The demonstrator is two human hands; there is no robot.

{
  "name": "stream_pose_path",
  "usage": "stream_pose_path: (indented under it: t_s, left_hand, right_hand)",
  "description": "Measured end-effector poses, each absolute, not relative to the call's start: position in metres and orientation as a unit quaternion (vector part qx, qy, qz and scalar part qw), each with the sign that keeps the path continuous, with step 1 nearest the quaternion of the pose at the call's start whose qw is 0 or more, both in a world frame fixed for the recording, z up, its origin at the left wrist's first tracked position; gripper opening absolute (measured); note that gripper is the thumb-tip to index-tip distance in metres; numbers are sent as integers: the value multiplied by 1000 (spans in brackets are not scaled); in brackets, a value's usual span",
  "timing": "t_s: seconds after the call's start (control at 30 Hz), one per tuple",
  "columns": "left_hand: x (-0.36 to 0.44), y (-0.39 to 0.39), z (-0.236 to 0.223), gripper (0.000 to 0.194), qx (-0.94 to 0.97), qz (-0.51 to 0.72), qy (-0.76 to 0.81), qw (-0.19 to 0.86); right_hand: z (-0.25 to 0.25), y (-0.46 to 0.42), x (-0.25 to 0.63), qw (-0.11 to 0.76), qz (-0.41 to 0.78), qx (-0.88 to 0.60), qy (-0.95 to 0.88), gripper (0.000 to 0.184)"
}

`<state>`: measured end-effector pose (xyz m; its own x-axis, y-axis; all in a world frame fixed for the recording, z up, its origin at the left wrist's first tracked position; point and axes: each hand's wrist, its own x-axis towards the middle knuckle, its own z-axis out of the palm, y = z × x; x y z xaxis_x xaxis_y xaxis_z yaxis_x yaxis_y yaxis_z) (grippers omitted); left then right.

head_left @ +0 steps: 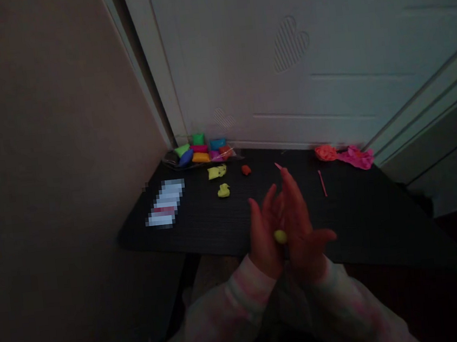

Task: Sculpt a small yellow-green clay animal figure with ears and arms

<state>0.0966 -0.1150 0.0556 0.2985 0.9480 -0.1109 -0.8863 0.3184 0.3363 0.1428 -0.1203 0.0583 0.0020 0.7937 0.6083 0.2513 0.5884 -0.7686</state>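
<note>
Between my two palms is a small yellow ball of modelling clay (280,236). My left hand (265,232) is tilted palm up with its fingers stretched out, and the ball lies against this palm. Upright on the other side, my right hand (302,228) has straight fingers and a thumb pointing right; its palm faces the ball. Beyond the hands, a lump of yellow clay (223,190) sits on the dark table (201,223). Behind it lies an opened yellow packet (216,171), with a small red-orange lump (246,169) to its right.
Several coloured clay packets (200,156) lie at the back left. A blurred white sheet (165,203) is near the left edge. At right are a pink stick tool (322,183) and an orange-and-pink crumpled item (345,157). A pink tip (278,166) shows behind my fingers. A white door (241,55) stands behind.
</note>
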Motion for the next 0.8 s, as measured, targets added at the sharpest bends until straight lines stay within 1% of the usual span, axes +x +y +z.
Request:
stream_pose_path:
  t_s: [0.1, 0.2, 0.3, 0.4, 0.47, 0.53, 0.7, 0.8]
  left_hand:
    - [97, -117, 56, 54, 171, 601, 186, 758]
    - [99, -121, 54, 49, 206, 612, 206, 736]
    - [101, -124, 53, 47, 209, 614, 201, 735]
    - [102, -125, 51, 46, 206, 612, 193, 738]
    - [102, -124, 51, 46, 210, 608, 196, 740]
    - [101, -123, 51, 47, 211, 606, 201, 740]
    - [102, -120, 50, 44, 190, 598, 213, 749]
    - [102, -123, 50, 43, 189, 583, 212, 761]
  right_hand:
    - [59, -123, 145, 642, 251, -340, -640, 71]
    - [61, -125, 147, 653, 244, -330, -637, 70]
    - [63, -125, 145, 650, 220, -353, -636, 67]
    - [63, -126, 144, 623, 196, -400, -644, 70]
    - [63, -128, 144, 605, 192, -407, -657, 72]
    - [64, -130, 143, 607, 189, -405, -657, 72]
    - [72, -134, 135, 617, 173, -426, -639, 57]
    - [72, -128, 139, 610, 163, -429, -646, 59]
